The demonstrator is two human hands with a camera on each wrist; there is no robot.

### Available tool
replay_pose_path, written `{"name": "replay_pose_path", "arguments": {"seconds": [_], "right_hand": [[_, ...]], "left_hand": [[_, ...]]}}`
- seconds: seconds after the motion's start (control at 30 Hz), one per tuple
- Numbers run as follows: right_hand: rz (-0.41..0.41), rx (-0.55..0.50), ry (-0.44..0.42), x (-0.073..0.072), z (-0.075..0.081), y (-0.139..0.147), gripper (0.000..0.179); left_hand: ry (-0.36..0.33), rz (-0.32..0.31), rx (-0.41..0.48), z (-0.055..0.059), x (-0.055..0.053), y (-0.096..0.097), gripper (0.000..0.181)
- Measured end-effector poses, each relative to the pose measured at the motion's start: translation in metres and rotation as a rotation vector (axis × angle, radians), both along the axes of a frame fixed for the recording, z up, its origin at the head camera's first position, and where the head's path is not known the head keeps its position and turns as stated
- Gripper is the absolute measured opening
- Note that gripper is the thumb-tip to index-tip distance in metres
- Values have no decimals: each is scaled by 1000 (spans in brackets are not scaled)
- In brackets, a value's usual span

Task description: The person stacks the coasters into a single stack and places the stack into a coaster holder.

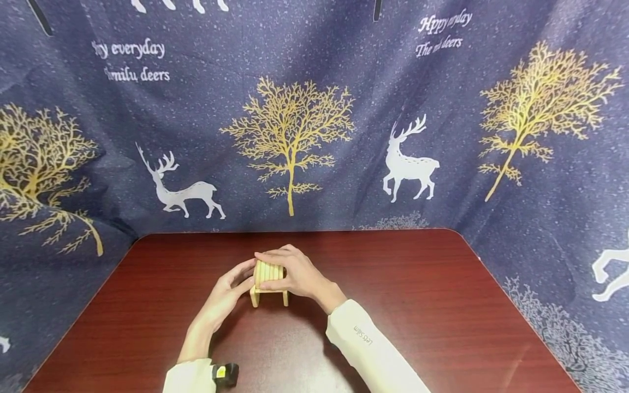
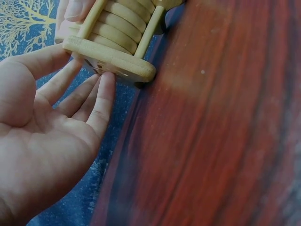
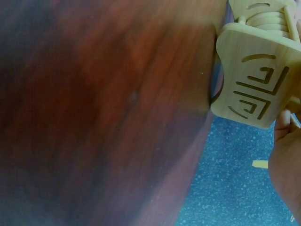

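Note:
Near the middle of the table, a pale wooden coaster rack [image 1: 255,298] stands on short legs with several round coasters [image 1: 268,274] lined up in it. My left hand [image 1: 223,297] is at its left end; in the left wrist view its thumb and fingertips meet the edge and face of the end plate [image 2: 110,61]. From the other side my right hand [image 1: 301,277] grips across the coasters, thumb in front and fingers over the back. A carved line pattern covers the other end plate [image 3: 254,75] in the right wrist view, where much of that hand is out of frame.
The reddish-brown table [image 1: 403,316] has rounded far corners. Behind it and at both sides hangs a dark blue cloth [image 1: 334,174] printed with deer and golden trees. A small black device [image 1: 227,375] sits at my left sleeve's cuff.

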State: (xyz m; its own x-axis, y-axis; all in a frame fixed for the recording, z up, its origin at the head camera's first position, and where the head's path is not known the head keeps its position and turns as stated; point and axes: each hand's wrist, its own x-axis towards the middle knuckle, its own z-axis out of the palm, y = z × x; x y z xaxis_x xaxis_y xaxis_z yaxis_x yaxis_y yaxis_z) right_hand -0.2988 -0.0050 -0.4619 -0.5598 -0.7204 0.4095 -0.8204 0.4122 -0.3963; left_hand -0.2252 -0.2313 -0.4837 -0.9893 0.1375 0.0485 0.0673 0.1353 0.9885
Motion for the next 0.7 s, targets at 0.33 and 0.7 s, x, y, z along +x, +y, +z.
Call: {"name": "replay_pose_path", "arguments": {"seconds": [0.33,0.7], "right_hand": [[-45,2,2,3,0,3,77],[-88,-4,-52,8,-2,25,73]], "left_hand": [[11,2,-12,2,-3,2,55],[24,44,-35,5,-4,4,47]]}}
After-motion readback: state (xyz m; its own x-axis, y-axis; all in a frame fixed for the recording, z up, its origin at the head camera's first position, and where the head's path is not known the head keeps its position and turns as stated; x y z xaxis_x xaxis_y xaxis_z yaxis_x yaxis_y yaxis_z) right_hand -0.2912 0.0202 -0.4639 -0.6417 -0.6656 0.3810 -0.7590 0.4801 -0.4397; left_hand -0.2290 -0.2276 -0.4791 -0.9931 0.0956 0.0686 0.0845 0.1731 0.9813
